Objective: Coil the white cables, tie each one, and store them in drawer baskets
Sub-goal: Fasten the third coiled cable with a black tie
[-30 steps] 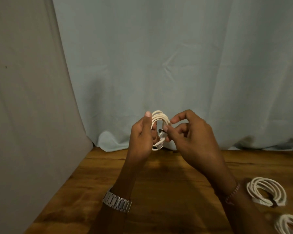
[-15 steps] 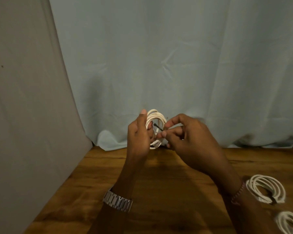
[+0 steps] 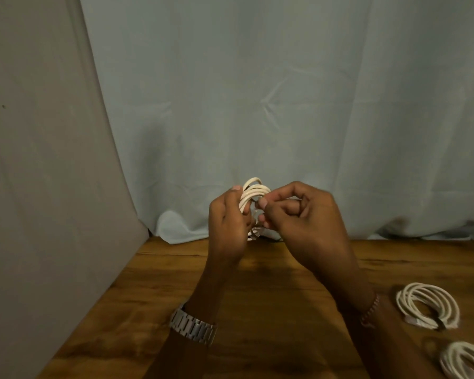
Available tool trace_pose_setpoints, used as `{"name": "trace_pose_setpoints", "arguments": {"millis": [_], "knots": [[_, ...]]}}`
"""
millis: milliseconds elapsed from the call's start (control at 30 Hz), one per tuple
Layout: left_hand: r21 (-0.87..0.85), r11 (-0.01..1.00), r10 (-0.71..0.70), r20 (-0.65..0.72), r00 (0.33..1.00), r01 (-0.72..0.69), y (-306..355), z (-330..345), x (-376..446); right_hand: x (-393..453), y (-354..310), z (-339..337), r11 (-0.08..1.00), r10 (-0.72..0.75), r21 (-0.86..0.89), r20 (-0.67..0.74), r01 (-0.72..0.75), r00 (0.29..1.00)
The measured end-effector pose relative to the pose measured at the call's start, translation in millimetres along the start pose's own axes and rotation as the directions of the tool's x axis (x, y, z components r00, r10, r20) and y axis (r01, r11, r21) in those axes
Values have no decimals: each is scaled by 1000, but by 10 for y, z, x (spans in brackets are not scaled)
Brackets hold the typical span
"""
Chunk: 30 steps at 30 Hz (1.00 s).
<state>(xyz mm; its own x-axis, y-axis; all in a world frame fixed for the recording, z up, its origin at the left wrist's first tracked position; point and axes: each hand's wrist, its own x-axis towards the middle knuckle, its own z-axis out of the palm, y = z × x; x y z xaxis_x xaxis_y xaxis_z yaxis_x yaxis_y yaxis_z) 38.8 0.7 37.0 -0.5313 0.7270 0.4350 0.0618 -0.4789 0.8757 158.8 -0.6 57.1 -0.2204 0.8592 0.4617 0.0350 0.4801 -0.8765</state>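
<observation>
Above the far edge of a wooden desk point(image 3: 271, 310), two bare hands are raised side by side in front of a pale blue curtain point(image 3: 285, 105), working on a coiled white cable point(image 3: 253, 191). On the left, the left hand point(image 3: 227, 225) stands upright with its back toward the camera, fingers curled round the coil and the thumb tip pressed against the coil's left side; the loops rise above the hand and a short part of the cable shows below the fingers. A metal watch point(image 3: 193, 326) circles the left wrist, and the forearm slopes down toward the lower middle of the view. Opposite it, the right hand point(image 3: 301, 217) meets the coil from the right, its fingers bent inward and its thumb and forefinger pinched together right against the loops; whatever small thing they pinch is too hidden to make out. A thin bracelet point(image 3: 370, 310) sits on the right wrist, and that forearm runs down to the lower right. Lying flat on the desk near the right forearm is a second coiled cable point(image 3: 427, 305) with a dark band at its lower edge, and a third coil point(image 3: 465, 359) lies just below it at the picture's corner. A grey cloth panel point(image 3: 39, 187) fills the left side
</observation>
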Motion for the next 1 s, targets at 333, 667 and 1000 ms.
{"name": "trace_pose_setpoints", "arguments": {"millis": [333, 667, 1000], "knots": [[25, 997, -73, 35, 997, 73, -64, -44, 60, -51, -54, 40, 969, 65, 234, 53, -75, 997], [82, 993, 70, 157, 985, -83, -6, -68, 73, -10, -2, 44, 968, 97, 231, 23, -100, 995], [86, 990, 105, 119, 987, -115, -36, -65, 40, -2, -8, 31, 985, 99, 129, 102, -112, 990]]}}
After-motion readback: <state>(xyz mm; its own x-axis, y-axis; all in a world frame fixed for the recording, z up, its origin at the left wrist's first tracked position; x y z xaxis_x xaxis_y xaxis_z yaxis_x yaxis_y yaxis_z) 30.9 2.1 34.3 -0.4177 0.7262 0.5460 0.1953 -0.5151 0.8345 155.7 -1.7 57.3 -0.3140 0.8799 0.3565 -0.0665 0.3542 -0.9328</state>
